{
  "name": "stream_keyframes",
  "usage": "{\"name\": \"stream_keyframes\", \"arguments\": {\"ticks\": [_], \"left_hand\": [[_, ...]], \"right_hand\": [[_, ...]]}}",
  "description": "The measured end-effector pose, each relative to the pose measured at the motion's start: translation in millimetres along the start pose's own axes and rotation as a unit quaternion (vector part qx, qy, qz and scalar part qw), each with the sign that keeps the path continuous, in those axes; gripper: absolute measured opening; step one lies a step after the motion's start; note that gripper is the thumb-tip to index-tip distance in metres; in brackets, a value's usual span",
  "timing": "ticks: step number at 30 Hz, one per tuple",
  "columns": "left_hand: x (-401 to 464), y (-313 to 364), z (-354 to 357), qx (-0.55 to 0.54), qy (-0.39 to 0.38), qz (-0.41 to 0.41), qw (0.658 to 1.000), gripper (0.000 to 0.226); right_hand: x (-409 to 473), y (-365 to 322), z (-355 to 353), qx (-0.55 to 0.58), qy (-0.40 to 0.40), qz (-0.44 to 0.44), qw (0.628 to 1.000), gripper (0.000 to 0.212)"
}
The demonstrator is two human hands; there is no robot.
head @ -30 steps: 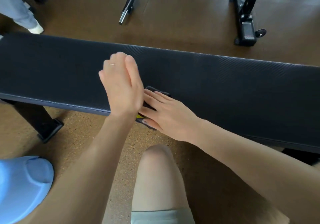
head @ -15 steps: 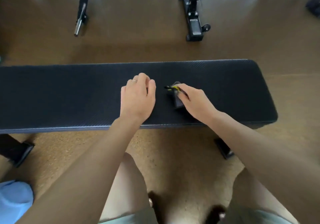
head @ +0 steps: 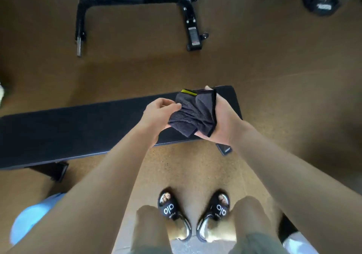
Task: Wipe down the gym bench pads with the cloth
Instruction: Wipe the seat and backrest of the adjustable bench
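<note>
- Since the earlier frames the cloth (head: 193,112) has come off the pad: half a second ago the right hand pressed it flat on the bench, and it is now lifted clear between both hands, while the view has pulled up and back to a standing look-down.
- The cloth is dark grey terry, bunched and folded, with a black bound edge on its right side and a yellow-green tag at its 12 o'clock corner.
- The right hand (head: 223,120) lies under and behind the cloth, at its 3 o'clock side, palm cupped beneath it and fingers wrapped up round the far edge, grasping it.
- The left hand (head: 158,114) is at the cloth's 9 o'clock side, fingers curled, pinching the near left fold.
- The bench pad (head: 78,130) is a long black strip running from 9 o'clock toward the centre; its right end lies beneath the hands.
- A bench foot (head: 224,148) shows just at 6 o'clock of the right hand.
- At 6 o'clock, two feet in black slides (head: 170,208) stand on the brown cork-like floor (head: 274,73).
- At 12 o'clock sits a second bench frame (head: 135,0), black with a padded seat.
- At 1 o'clock, well apart, lies a dark weight plate (head: 321,0).
- At 7 o'clock a light blue object (head: 29,218) shows, blurred.
</note>
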State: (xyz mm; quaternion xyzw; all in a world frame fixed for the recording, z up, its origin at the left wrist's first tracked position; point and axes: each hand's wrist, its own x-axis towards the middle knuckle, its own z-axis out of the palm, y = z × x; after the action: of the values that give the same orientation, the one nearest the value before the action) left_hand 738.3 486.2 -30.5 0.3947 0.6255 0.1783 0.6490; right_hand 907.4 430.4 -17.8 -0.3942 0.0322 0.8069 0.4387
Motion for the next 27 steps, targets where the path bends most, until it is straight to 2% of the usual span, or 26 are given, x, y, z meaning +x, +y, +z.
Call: {"name": "stream_keyframes", "arguments": {"ticks": [4, 8, 10, 11, 13, 15, 19, 22, 23, 25, 27], "left_hand": [[-49, 50, 17, 0.040, -0.032, -0.034, 0.998, 0.011], [-77, 90, 54, 0.086, -0.050, -0.037, 0.994, 0.017], [-83, 108, 78, 0.093, -0.043, -0.033, 0.994, 0.016], [-85, 118, 92, 0.090, -0.040, -0.030, 0.995, 0.016], [-86, 136, 121, 0.092, -0.042, -0.023, 0.995, 0.018], [-88, 154, 151, 0.106, -0.041, -0.018, 0.993, 0.021], [-87, 194, 205, 0.128, -0.026, -0.007, 0.991, 0.020], [-80, 221, 244, 0.115, -0.007, 0.002, 0.993, 0.010], [-78, 231, 256, 0.110, -0.008, 0.001, 0.994, 0.015], [-73, 247, 276, 0.111, -0.017, -0.006, 0.994, 0.037], [-65, 262, 294, 0.108, -0.029, 0.000, 0.994, 0.033]], "right_hand": [[-68, -28, 24, 0.000, 0.028, 0.025, 0.999, 0.093], [-119, -64, 23, -0.020, -0.010, 0.015, 1.000, 0.106], [-137, -86, 15, -0.038, -0.016, 0.004, 0.999, 0.095], [-141, -98, 9, -0.068, -0.003, -0.009, 0.998, 0.081], [-144, -123, -8, -0.148, 0.053, -0.047, 0.986, 0.052], [-150, -148, -27, -0.196, 0.102, -0.084, 0.972, 0.038], [-165, -212, -53, -0.253, 0.126, -0.098, 0.954, 0.031], [-175, -263, -62, -0.277, 0.128, -0.105, 0.946, 0.030], [-179, -278, -64, -0.279, 0.127, -0.105, 0.946, 0.030], [-185, -306, -68, -0.285, 0.127, -0.099, 0.945, 0.031], [-190, -333, -73, -0.288, 0.130, -0.092, 0.944, 0.029]]}}
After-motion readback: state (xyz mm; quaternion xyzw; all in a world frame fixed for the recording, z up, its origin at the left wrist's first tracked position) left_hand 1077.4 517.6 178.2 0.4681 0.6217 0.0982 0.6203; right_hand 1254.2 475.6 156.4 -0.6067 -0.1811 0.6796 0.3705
